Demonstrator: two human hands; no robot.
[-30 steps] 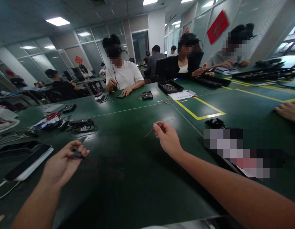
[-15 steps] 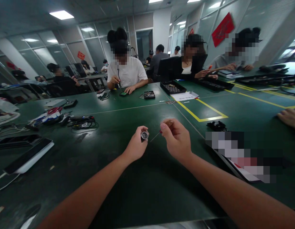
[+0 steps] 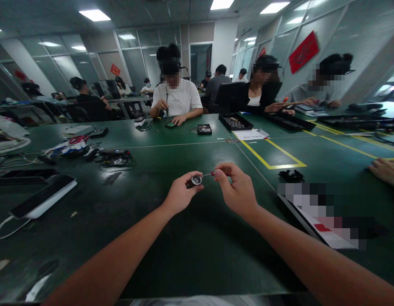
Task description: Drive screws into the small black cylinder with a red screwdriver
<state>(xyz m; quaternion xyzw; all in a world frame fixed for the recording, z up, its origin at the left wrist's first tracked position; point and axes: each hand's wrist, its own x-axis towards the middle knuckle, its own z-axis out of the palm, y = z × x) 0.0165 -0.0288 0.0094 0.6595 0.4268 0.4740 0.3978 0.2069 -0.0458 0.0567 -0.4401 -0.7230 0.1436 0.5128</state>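
Over the green table, my left hand (image 3: 180, 194) is closed around a small dark cylindrical part (image 3: 196, 180). Its round open end has a silvery rim and faces me. Opposite it, my right hand (image 3: 237, 187) pinches a thin screwdriver (image 3: 212, 174) with a reddish handle. The slim metal shaft points left, its tip at the upper edge of the cylindrical part; whether the two touch I cannot tell. Most of the handle is hidden by my fingers.
Bundled cables (image 3: 116, 158) and a white-sided black device (image 3: 44, 197) lie left. A black clip-like piece (image 3: 291, 176) and a partly blurred flat package (image 3: 324, 229) lie right, near another person's hand (image 3: 386, 172). Black trays (image 3: 235, 122) and seated co-workers are across the table.
My left hand has turned the cylindrical part, tilting it sideways. The screwdriver has swung from slanting down-left to nearly level, its tip now against the part's outline. The whole view has shifted slightly.
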